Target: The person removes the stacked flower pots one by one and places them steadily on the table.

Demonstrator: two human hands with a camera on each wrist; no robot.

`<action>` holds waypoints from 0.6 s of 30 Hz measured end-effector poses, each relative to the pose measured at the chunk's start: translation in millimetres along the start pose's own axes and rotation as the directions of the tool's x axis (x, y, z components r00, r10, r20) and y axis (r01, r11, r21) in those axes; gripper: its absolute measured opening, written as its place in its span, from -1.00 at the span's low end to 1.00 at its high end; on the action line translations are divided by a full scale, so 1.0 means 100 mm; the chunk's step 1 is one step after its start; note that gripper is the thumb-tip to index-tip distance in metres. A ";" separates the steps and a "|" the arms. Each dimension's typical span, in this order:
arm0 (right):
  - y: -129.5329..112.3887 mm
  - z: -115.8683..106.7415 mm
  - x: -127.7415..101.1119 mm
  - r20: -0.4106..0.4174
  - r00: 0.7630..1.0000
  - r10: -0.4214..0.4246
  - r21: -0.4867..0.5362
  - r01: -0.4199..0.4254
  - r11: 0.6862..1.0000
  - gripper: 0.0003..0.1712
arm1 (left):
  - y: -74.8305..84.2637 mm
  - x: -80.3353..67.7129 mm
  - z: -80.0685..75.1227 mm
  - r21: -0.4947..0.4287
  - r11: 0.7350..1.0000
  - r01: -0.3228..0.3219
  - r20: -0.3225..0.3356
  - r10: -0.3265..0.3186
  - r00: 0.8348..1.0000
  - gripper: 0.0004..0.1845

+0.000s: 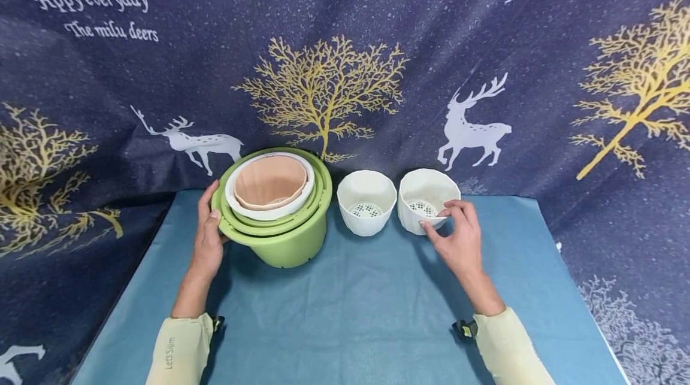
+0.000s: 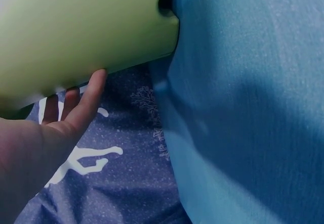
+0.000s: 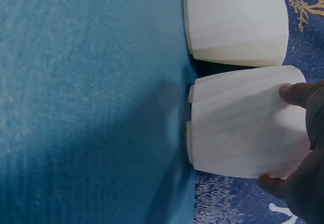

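A large green flowerpot (image 1: 291, 247) stands on the left, with a white pot (image 1: 230, 193) and a terracotta-coloured pot (image 1: 269, 178) nested in it. My left hand (image 1: 207, 238) holds its left side, thumb at the rim; in the left wrist view fingers (image 2: 86, 105) reach round the green wall. To the right stands a small white faceted flowerpot (image 1: 412, 217) with a perforated bottom. My right hand (image 1: 460, 241) grips its near right rim, and in the right wrist view a thumb (image 3: 293, 93) presses its outer wall. Beside it is a matching white pot (image 1: 366, 226), untouched.
Blue cloth (image 1: 345, 319) covers the table, and the pots stand along its far edge. Behind hangs a dark blue curtain (image 1: 356, 2) printed with deer and trees, close to the pots. The two small white pots stand nearly side by side.
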State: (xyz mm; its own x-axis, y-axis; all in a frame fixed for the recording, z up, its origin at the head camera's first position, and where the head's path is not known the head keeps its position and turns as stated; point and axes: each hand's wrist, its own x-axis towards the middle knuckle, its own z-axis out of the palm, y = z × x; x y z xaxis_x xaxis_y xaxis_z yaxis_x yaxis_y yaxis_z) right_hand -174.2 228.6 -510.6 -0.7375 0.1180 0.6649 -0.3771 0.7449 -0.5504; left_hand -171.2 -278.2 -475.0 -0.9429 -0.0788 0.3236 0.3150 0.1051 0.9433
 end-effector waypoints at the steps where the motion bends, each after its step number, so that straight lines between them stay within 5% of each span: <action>1: 0.01 0.01 0.00 0.003 1.000 0.000 0.000 0.000 1.000 -0.54 | 0.00 0.00 0.00 0.001 1.000 -0.001 0.000 0.001 1.000 -0.40; 18: 0.05 0.06 0.01 -0.006 1.000 -0.016 0.003 0.016 1.000 -0.55 | 0.00 0.00 -0.01 0.012 1.000 -0.008 0.007 0.008 1.000 -0.40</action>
State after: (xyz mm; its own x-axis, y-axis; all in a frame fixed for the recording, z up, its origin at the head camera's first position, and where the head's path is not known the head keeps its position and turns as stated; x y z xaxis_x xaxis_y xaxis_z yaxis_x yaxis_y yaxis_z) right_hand -179.5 228.6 -515.6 -0.7281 0.1097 0.6766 -0.3903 0.7450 -0.5409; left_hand -170.9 -278.9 -475.1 -0.9410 -0.0707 0.3309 0.3215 0.1181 0.9395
